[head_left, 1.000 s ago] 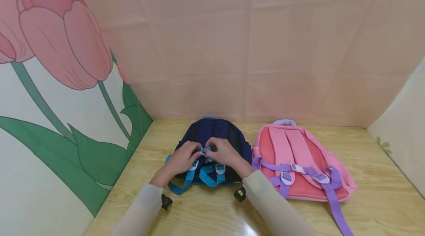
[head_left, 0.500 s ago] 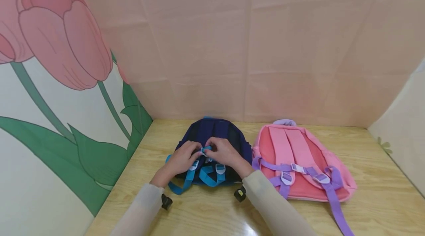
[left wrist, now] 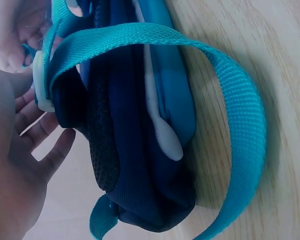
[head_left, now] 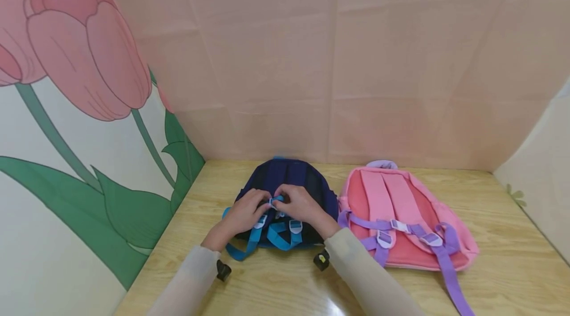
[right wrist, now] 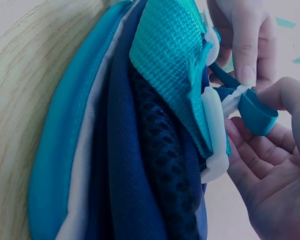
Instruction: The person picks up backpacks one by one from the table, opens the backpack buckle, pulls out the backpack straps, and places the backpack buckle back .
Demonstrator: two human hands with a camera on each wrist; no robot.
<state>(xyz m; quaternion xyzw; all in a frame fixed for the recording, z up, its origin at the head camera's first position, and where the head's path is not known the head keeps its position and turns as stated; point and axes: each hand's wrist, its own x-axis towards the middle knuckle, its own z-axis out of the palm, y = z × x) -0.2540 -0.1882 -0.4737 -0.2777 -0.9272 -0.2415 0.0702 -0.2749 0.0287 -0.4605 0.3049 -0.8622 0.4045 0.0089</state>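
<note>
A dark blue backpack [head_left: 287, 172] lies with its strap side up. Over its middle, my left hand [head_left: 246, 209] pinches a small white buckle [right wrist: 236, 100] between thumb and fingers. Facing it, my right hand [head_left: 304, 204] pinches the looped blue strap [right wrist: 260, 116] threaded at that buckle. The right wrist view shows both thumbs close together there. Lower on the pack, a white strap adjuster [head_left: 296, 226] holds another blue webbing strap [head_left: 285, 241]. In the left wrist view, a long turquoise strap [left wrist: 242, 120] arcs off the pack's side.
A pink backpack [head_left: 371, 182] with purple straps [head_left: 451, 271] lies close on the right, its white chest buckle [head_left: 400, 226] fastened. Both packs rest on a wood-grain table [head_left: 267, 286]. A peach cloth backdrop [head_left: 329, 59] hangs behind, and a tulip-printed wall [head_left: 80, 133] stands left.
Both hands stay at the same place over the dark blue backpack. The right hand's fingers shift very slightly left at the strap.
</note>
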